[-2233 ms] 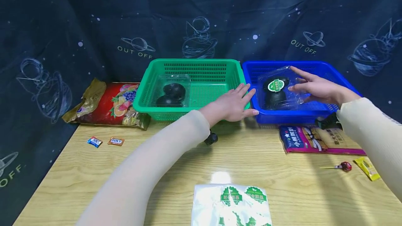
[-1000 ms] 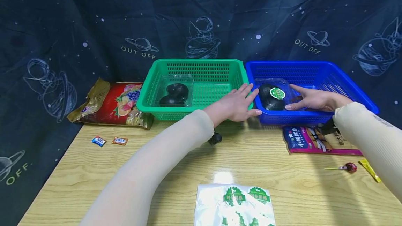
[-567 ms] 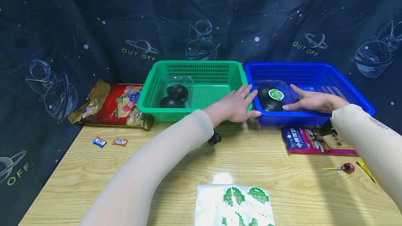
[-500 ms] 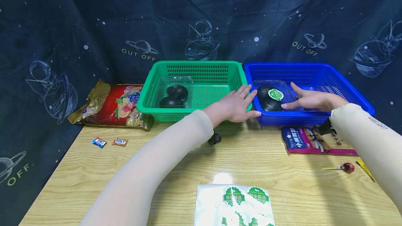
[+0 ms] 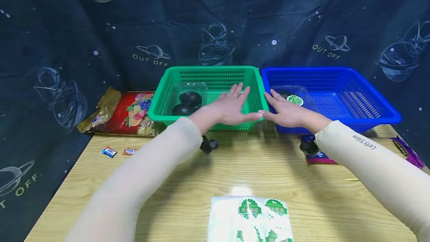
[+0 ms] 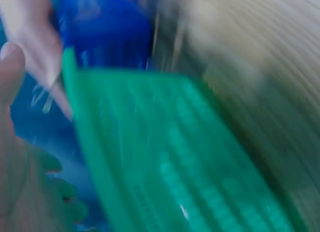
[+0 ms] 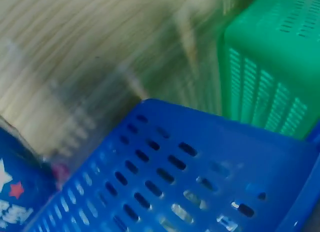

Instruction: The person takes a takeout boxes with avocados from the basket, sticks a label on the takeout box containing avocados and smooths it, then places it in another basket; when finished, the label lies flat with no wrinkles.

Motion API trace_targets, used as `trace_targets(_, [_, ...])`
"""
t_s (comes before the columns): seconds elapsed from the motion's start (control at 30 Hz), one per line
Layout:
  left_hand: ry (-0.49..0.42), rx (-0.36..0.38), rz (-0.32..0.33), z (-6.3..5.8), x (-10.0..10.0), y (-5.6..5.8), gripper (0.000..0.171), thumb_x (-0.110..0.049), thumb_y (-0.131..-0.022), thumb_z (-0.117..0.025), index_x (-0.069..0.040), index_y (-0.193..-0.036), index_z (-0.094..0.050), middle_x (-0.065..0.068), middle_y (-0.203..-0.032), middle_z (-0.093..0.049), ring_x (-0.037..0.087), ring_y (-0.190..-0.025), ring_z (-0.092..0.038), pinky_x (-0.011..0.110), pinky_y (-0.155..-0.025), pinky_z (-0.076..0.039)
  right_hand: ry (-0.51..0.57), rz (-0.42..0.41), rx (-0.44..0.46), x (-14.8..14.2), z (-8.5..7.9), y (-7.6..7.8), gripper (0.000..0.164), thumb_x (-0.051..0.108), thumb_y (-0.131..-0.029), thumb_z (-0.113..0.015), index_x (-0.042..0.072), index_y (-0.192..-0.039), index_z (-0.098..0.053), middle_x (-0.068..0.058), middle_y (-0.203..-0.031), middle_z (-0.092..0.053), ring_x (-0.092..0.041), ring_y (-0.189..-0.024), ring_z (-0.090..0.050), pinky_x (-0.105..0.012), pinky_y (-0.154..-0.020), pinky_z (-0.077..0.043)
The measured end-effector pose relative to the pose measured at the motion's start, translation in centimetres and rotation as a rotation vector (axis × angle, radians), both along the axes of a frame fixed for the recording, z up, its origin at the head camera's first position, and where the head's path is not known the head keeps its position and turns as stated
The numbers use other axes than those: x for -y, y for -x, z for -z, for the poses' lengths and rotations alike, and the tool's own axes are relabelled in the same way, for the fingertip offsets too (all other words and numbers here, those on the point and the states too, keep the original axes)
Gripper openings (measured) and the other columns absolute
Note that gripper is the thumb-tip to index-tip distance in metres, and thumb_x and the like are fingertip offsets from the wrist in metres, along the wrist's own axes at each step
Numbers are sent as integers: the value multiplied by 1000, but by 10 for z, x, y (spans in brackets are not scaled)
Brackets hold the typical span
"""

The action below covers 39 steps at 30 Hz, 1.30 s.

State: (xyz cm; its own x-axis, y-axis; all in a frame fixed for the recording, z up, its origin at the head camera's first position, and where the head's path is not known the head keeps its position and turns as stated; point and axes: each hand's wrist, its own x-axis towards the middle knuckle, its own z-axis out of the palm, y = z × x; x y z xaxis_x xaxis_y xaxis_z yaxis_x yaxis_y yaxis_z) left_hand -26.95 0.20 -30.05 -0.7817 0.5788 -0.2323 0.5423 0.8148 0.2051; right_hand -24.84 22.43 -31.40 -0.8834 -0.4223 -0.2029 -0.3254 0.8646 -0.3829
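My left hand point(image 5: 228, 109), fingers spread, is over the front right part of the green basket point(image 5: 208, 118). Inside that basket, on the left, sits a clear plastic box point(image 5: 203, 89) with dark oval fruits point(image 5: 190, 99). My right hand point(image 5: 289, 114) has its fingers extended over the front left corner of the blue basket point(image 5: 376, 118), holding nothing. Partly behind it is another clear box point(image 5: 307, 98) of dark fruit, bearing a round green sticker point(image 5: 295, 100). The two thumb tips almost meet between the baskets. Blurred basket walls dominate both wrist views; the right one does not show its hand.
A sheet of green stickers point(image 5: 248, 219) lies at the table's front. Left of the green basket leans a red bag point(image 5: 117, 113), with two small wrapped candies point(image 5: 109, 152) before it. A purple packet point(image 5: 408, 152) and a lollipop stick point(image 5: 351, 179) are partly hidden by the right arm.
The right hand lowered the stickered box into the blue basket's left side, let go, and moved left to the basket's corner. The left hand shifted left from the green basket's right corner.
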Motion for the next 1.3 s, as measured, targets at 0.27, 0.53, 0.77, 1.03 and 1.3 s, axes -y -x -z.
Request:
trace_targets(0.27, [-2, 25, -263, -4, 141, 11, 107, -83, -81, -27, -12, -153, 6, 15, -157, 17, 35, -143, 15, 62, -111, -2, -17, 3, 10, 0, 0, -3, 87, 62, -95, -34, 6, -153, 0, -22, -157, 9, -41, -143, 4, -61, -111, -10])
trace_targets(0.53, [-97, 101, -361, 14, 208, 12, 122, -79, -76, -48, -6, -150, 14, 16, -155, 24, 41, -142, 12, 64, -110, -7, -35, 2, 17, 6, -7, -4, 88, 61, -95, -36, 4, -153, -2, -24, -157, 6, -44, -142, 1, -63, -109, -11])
trace_targets(0.77, [-143, 144, -368, 15, 207, 14, 133, -79, -71, -56, -2, -147, 22, 15, -155, 25, 35, -143, 15, 59, -112, -8, -110, -19, 0, 15, -20, 6, 90, 59, -94, -44, -7, -149, -16, -33, -152, -11, -50, -138, -15, -64, -106, -21])
trace_targets(1.03, [-90, 170, -376, 11, 204, 14, 135, -81, -69, -56, -1, -148, 19, 16, -156, 23, 34, -143, 16, 60, -112, -7, -145, -62, 105, 73, -42, 52, 94, 65, -92, -39, 2, -153, -4, -24, -157, -7, -41, -143, -10, -57, -112, -15])
trace_targets(1.3, [-65, 160, -392, 11, 206, 16, 138, -86, -65, -53, -3, -148, 20, 14, -156, 23, 33, -144, 16, 62, -111, -8, -161, -40, 382, 157, -51, 88, 101, 71, -86, -43, 14, -154, 6, -8, -160, 2, -34, -143, -20, -50, -108, -31])
